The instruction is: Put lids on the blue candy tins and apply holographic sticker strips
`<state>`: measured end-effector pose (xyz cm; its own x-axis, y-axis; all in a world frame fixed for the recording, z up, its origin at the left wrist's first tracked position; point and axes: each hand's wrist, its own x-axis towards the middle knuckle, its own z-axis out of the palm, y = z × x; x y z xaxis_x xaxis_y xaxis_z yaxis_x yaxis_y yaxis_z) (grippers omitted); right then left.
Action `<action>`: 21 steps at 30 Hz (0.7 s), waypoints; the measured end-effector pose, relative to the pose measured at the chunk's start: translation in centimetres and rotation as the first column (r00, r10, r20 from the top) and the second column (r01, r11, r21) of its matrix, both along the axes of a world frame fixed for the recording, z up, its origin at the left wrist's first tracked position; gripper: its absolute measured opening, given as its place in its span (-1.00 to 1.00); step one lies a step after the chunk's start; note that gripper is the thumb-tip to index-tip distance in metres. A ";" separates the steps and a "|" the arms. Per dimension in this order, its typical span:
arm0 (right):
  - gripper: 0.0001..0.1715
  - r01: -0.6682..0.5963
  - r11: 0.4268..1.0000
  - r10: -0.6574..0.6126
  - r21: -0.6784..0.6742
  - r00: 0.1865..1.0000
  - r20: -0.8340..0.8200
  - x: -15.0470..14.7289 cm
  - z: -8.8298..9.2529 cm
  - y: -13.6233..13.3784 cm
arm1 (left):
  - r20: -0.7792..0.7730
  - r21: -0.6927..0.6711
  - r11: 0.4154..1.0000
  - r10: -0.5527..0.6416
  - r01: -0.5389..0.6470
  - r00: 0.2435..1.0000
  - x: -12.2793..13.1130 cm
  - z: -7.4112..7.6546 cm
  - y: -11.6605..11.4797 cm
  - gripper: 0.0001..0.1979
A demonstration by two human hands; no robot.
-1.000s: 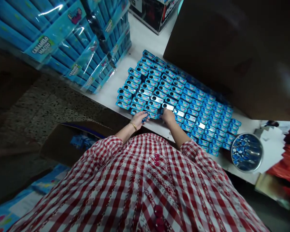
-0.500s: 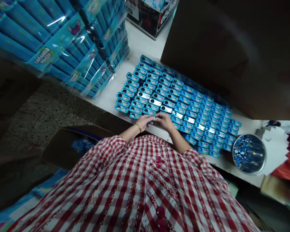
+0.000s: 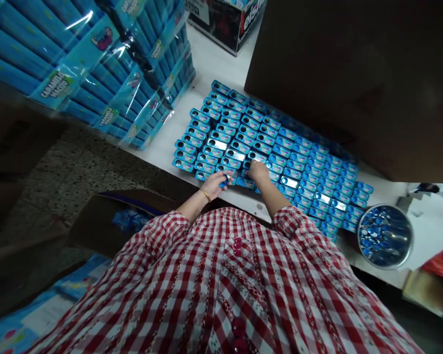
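Note:
Many small blue boxes (image 3: 280, 147) lie in tight rows on a white table (image 3: 210, 64). At the near edge of the rows, my left hand (image 3: 217, 183) is closed around small blue pieces, with a gold bangle on the wrist. My right hand (image 3: 257, 170) rests fingers-down on a box in the front rows, pinched at its top; what is under the fingertips is hidden. The two hands are a short way apart.
A round metal bowl (image 3: 385, 236) of small blue caps stands at the right. Wrapped stacks of blue packs (image 3: 96, 64) fill the left of the table. A large brown carton (image 3: 354, 78) looms behind the rows. An open cardboard box (image 3: 110, 221) sits on the floor.
Half a second ago the hands met at the table's edge. Now the right hand has reached forward onto the boxes, and the left has stayed back by the edge.

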<state>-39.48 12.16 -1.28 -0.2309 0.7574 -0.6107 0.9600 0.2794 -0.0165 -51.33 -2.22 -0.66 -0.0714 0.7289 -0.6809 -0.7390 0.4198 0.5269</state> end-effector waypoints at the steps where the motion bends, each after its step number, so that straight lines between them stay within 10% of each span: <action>1: -0.38 0.000 1.000 0.000 -0.004 1.000 0.003 0.1 0.0 0.2 | -0.037 -0.010 1.000 0.003 -0.003 0.999 0.1 0.0 0.2 -0.81; 8: -0.66 0.062 0.998 -0.062 -0.019 0.833 -0.551 1.6 0.8 -3.5 | -0.323 -0.159 0.985 0.011 -0.066 0.946 1.0 -1.0 1.6 -0.89; 13: -0.73 0.100 0.925 -0.348 -0.366 0.612 -0.711 2.2 0.1 -4.9 | -0.124 -0.134 0.990 0.024 -0.040 0.992 1.4 -0.9 1.8 -0.84; 17: -0.81 0.251 0.954 -0.297 -0.160 0.745 -0.597 3.0 -0.1 -1.6 | -0.002 -0.118 0.990 0.077 -0.077 0.997 0.8 -1.0 1.3 -0.92; 21: -0.79 0.071 0.994 -0.041 0.086 0.949 -0.311 1.3 0.2 1.2 | 0.151 -0.090 0.988 0.137 -0.124 0.979 0.0 -1.1 0.9 -0.88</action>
